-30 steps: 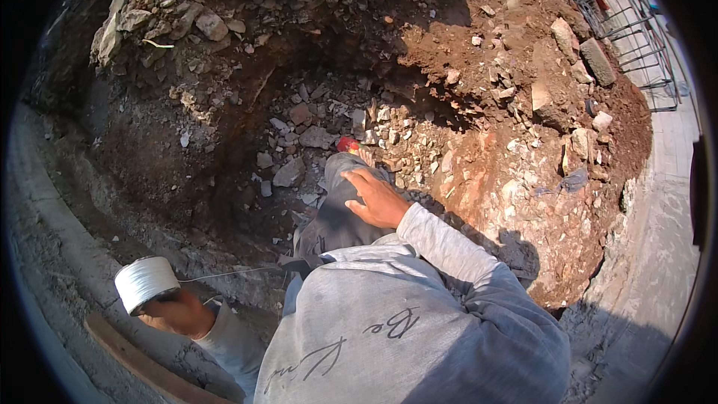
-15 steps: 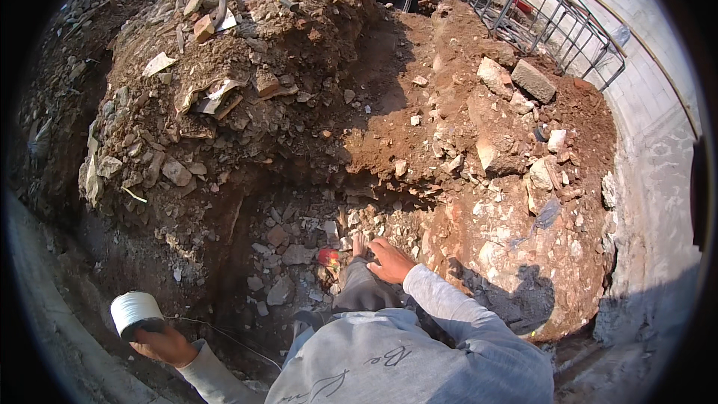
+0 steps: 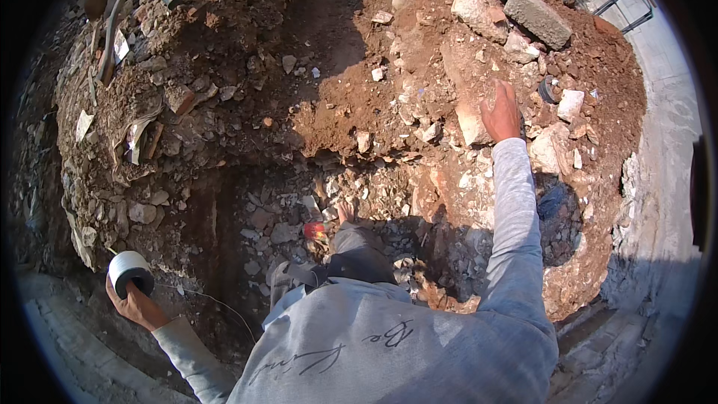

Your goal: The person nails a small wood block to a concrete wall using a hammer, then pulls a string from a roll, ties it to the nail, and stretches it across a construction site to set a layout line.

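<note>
Grey shirt: bears dark lettering across the chest, clear enough to read.
Style: loose, thin script, like handwriting, in two words, each starting with a capital.
Shorter word: set higher and farther right in view, on fairly smooth cloth.
Longer word: set lower and to the left, near the side of the shirt.
Direction: upside down as seen from above, running right to left and sloping downward.
Pale scrap at left: too small in view to tell any print.
</note>
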A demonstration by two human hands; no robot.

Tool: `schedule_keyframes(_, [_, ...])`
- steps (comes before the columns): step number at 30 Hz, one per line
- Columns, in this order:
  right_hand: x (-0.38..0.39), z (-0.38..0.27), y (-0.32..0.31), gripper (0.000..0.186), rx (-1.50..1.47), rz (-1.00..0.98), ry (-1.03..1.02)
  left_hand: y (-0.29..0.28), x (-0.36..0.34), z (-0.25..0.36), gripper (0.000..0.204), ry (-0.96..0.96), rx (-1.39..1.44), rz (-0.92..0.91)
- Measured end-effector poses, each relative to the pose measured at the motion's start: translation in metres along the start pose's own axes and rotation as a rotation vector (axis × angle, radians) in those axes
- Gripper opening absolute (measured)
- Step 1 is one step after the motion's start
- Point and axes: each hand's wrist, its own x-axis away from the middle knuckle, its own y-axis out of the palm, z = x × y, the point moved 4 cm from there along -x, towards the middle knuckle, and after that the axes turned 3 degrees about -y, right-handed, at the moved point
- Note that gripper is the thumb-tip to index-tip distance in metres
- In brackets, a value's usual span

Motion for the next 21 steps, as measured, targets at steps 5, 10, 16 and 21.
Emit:
schedule_keyframes(5, [0.026, 0.003, 0.047, 0.048, -0.293, -0.144, 0.139, 0.066, 0.002, 0.013, 0.041, 0.009, 0.028, -0.094])
schedule_keyframes(10, [0.138, -0.09, 0.132, 0.041, -0.404, -0.865, 0.067, 0.096, -0.007, 0.009, 0.034, -0.106, 0.218, -0.23])
schedule_keyframes(16, [0.279, -0.16, 0.147, 0.084, -0.318, -1.585, -0.038, 0.166, -0.021, 0.003, 0.032, -0.199, 0.419, -0.353])
schedule_keyframes(21, [0.283, -0.167, 0.155, 0.056, -0.611, -1.358, 0.158, 0.209, -0.041, -0.002, 0.033, -0.195, 0.511, -0.416])
